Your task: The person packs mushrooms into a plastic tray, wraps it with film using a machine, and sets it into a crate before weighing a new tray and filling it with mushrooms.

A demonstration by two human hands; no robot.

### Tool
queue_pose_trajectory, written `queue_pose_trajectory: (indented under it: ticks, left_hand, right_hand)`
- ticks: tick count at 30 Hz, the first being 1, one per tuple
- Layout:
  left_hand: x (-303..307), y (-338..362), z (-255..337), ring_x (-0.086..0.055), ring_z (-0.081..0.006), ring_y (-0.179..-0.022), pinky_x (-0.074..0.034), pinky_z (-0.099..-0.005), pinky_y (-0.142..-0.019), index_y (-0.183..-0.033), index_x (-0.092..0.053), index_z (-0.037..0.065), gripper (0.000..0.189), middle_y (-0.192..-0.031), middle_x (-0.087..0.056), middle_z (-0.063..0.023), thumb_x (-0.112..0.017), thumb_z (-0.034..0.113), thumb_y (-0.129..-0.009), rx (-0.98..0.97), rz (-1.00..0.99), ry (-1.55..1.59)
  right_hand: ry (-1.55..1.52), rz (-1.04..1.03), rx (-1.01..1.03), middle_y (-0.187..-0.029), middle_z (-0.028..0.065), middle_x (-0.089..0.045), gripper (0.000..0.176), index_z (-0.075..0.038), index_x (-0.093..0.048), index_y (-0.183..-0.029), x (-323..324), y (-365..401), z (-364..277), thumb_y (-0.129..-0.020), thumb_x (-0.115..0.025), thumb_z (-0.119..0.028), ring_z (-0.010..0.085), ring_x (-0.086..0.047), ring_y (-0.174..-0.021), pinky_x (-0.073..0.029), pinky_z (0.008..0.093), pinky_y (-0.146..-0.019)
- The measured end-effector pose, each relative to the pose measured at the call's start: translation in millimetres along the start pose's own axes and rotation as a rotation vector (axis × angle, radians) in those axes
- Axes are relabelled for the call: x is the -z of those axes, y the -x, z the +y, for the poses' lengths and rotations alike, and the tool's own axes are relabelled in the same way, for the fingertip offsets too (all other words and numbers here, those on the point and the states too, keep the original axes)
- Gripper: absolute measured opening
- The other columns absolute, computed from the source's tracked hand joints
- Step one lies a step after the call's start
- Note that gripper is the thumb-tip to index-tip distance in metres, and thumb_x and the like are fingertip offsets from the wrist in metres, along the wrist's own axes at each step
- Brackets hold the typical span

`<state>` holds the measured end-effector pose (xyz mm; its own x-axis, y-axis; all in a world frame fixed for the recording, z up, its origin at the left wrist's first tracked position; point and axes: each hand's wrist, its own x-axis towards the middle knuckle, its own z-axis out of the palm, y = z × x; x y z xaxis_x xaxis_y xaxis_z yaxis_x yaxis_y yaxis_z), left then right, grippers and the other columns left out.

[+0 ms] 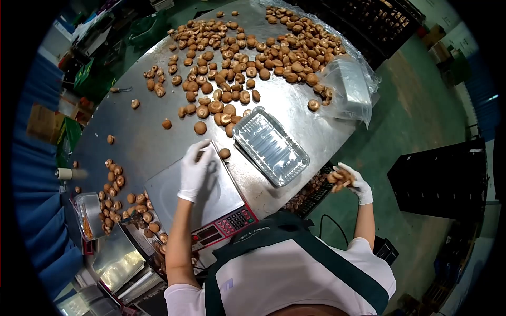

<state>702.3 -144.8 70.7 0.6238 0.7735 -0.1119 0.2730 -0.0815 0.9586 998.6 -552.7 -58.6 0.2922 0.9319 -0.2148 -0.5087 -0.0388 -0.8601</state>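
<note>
My left hand [193, 174], in a white glove, is over the steel pan of a red digital scale [224, 193]. Its fingers curl around a brown mushroom, mostly hidden by the glove. Off the table's right side, my right hand [360, 187], gloved too, is closed around several mushrooms [340, 179] with pale stems, above a dark crate [314, 196] that holds more mushroom pieces. To the right of the scale lies a stack of clear plastic trays [270, 146]. One loose mushroom [224, 153] rests between the scale and the trays.
A large spread of mushrooms [232, 63] covers the far part of the steel table [142, 126]. Clear plastic bags [348, 87] lie at its right edge. More mushrooms [113, 179] sit at left, near a packed tray [88, 216]. A black crate [437, 179] stands on the floor.
</note>
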Motion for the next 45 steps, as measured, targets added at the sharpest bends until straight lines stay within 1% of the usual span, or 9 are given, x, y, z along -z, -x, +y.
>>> queue_pose_trajectory:
  ticks: [5,8,13,16,24,28,34,38,45]
  left_hand:
    - [39,-11,-49,-0.058,-0.0095,-0.081,-0.048,-0.0220,-0.070,-0.108,-0.062,0.000,0.025,-0.097,-0.063,-0.0043,-0.057,0.012,-0.087,-0.014,0.097,-0.054]
    - [48,-9,-52,-0.058,-0.0091,-0.081,-0.047,-0.0220,-0.071,-0.108,-0.062,0.001,0.024,-0.096,-0.063,-0.0038,-0.057,0.013,-0.088,0.012,0.127,-0.053]
    - [46,-7,-53,-0.057,-0.0078,-0.074,-0.048,-0.0213,-0.066,-0.108,-0.062,0.001,0.024,-0.091,-0.063,-0.0024,-0.057,0.015,-0.088,0.055,0.118,-0.033]
    - [39,-6,-47,-0.056,-0.0061,-0.069,-0.048,-0.0194,-0.056,-0.107,-0.063,0.002,0.023,-0.086,-0.061,-0.0012,-0.058,0.015,-0.088,0.087,0.121,0.024]
    - [50,-4,-51,-0.060,-0.0088,-0.073,-0.049,-0.0216,-0.062,-0.106,-0.062,0.000,0.023,-0.092,-0.062,-0.0039,-0.058,0.012,-0.087,0.052,0.144,-0.121]
    - [59,-5,-53,-0.062,-0.0114,-0.075,-0.049,-0.0237,-0.067,-0.105,-0.062,-0.001,0.023,-0.093,-0.063,-0.0063,-0.058,0.012,-0.087,0.068,0.150,-0.162]
    - [65,-20,-67,-0.062,-0.0121,-0.078,-0.049,-0.0244,-0.069,-0.107,-0.062,-0.001,0.027,-0.093,-0.064,-0.0073,-0.059,0.015,-0.086,0.074,0.139,-0.199]
    - [59,-35,-56,-0.061,-0.0119,-0.078,-0.049,-0.0244,-0.069,-0.105,-0.062,-0.002,0.027,-0.092,-0.064,-0.0074,-0.060,0.016,-0.086,0.168,0.125,-0.127]
    - [24,-49,-52,-0.062,-0.0127,-0.078,-0.050,-0.0246,-0.068,-0.103,-0.063,0.000,0.025,-0.094,-0.064,-0.0075,-0.060,0.017,-0.085,0.019,0.040,-0.181]
  right_hand:
    - [0.718,0.605,-0.382,-0.114,0.0123,-0.059,0.053,0.000,-0.054,-0.121,29,10,21,-0.079,-0.069,-0.030,0.0207,-0.056,-0.105,-0.045,0.0294,-0.086]
    - [0.463,0.624,-0.220,-0.096,0.0072,-0.065,0.034,0.001,-0.062,-0.108,0,-27,-14,-0.085,-0.063,-0.024,0.0128,-0.060,-0.088,-0.047,0.0245,-0.076]
    - [0.708,0.357,0.189,-0.092,0.0067,-0.067,0.025,0.002,-0.065,-0.102,-99,-147,-75,-0.083,-0.064,-0.014,0.0123,-0.061,-0.083,-0.047,0.0233,-0.077]
    - [0.949,0.113,0.148,-0.093,0.0095,-0.068,0.039,-0.003,-0.066,-0.102,-159,-231,-77,-0.076,-0.070,-0.032,0.0149,-0.064,-0.082,-0.050,0.0278,-0.071]
    - [1.953,-0.434,-0.021,-0.087,0.0145,-0.067,0.024,-0.009,-0.068,-0.091,-243,-410,7,-0.071,-0.066,-0.023,0.0291,-0.065,-0.080,-0.052,0.0383,-0.067]
    - [1.905,-0.256,0.144,-0.086,0.0173,-0.066,0.021,-0.006,-0.068,-0.087,-238,-430,35,-0.070,-0.062,-0.016,0.0304,-0.065,-0.080,-0.052,0.0400,-0.069]
    - [1.104,-0.060,0.257,-0.086,0.0115,-0.066,0.033,-0.005,-0.063,-0.107,-186,-355,-59,-0.076,-0.058,-0.015,0.0190,-0.063,-0.077,-0.050,0.0298,-0.070]
    - [1.231,0.277,0.120,-0.081,0.0048,-0.064,0.024,-0.002,-0.066,-0.097,-106,-253,-110,-0.077,-0.059,-0.014,0.0117,-0.060,-0.071,-0.048,0.0253,-0.066]
    - [1.202,0.226,-0.623,-0.070,0.0100,-0.065,0.026,0.000,-0.067,-0.091,-2,-96,-77,-0.068,-0.066,-0.012,0.0152,-0.062,-0.061,-0.050,0.0279,-0.062]
